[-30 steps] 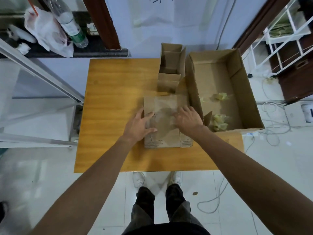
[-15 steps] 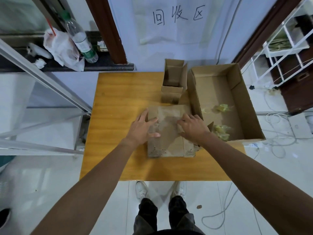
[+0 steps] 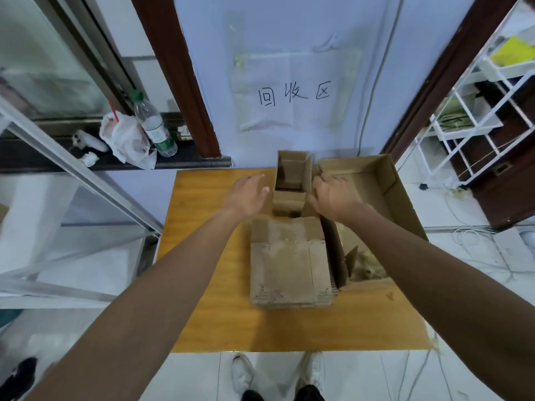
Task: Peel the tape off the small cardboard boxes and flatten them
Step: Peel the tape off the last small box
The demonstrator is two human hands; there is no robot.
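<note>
A small open cardboard box (image 3: 291,183) stands upright at the back of the wooden table (image 3: 208,256). My left hand (image 3: 249,195) hovers just left of it with fingers straight, apart from the box. On the box's right side, my right hand (image 3: 333,195) has its fingers curled over the right wall. A stack of flattened boxes (image 3: 289,261) lies in the middle of the table, near me, with neither hand on it.
A large open carton (image 3: 405,204) holding yellowish tape scraps (image 3: 370,264) fills the table's right side. On the ledge to the left lie a water bottle (image 3: 153,125) and a plastic bag (image 3: 124,137). A white rack (image 3: 477,111) and floor cables (image 3: 474,241) are right.
Both hands lifted off the flattened stack and moved away from me to the upright small box. The camera tilted up, showing more wall.
</note>
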